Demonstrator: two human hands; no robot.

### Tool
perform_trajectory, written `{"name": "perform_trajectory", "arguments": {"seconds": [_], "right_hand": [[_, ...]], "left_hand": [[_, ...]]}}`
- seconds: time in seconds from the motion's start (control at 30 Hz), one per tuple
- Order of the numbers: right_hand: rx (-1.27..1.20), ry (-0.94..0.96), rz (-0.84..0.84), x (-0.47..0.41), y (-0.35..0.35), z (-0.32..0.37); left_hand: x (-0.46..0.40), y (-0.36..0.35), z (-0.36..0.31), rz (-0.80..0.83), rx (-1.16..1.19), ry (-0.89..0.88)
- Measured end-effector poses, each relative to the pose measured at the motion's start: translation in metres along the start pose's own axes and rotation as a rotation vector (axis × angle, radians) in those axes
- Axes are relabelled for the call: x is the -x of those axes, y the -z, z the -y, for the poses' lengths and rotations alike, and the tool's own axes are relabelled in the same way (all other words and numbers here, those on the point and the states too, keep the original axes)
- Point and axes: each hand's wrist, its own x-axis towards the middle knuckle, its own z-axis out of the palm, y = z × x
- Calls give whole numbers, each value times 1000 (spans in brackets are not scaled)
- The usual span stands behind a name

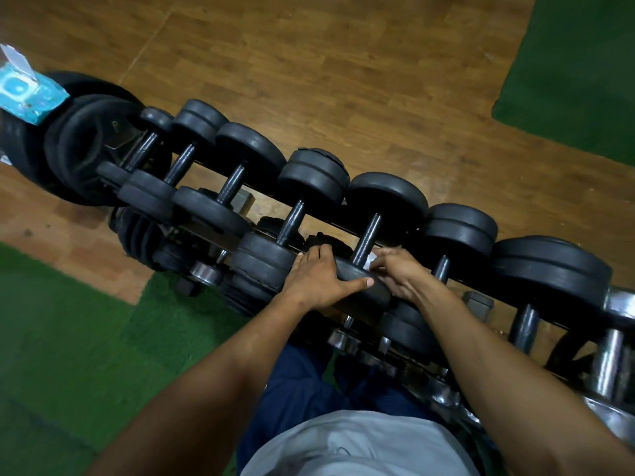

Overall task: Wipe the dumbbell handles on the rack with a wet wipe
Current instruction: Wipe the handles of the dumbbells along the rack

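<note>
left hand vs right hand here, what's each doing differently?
The left hand grips the near weight plate of a dumbbell, thumb along its edge and fingers over the top; the right hand is beside that dumbbell's handle. The left hand holds no wipe; the right hand pinches a white wet wipe against the handle's lower end. Both reach to the same dumbbell on the rack's top row.

Your single head camera looks steeply down, close above the dumbbell rack [347, 231] and floor [309, 63].
</note>
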Motion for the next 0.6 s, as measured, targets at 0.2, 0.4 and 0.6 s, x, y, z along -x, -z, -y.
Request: {"name": "perform_trajectory", "arguments": {"seconds": [0.2,0.4,0.6], "right_hand": [[358,-11,83,5,5,10],[183,174,-137,3,5,23],[241,378,-363,2,16,33]], "left_hand": [[-1,0,-1,-6,12,0],[-1,-2,-1,-19,27,-5],[5,-11,1,-101,65,-33]]}}
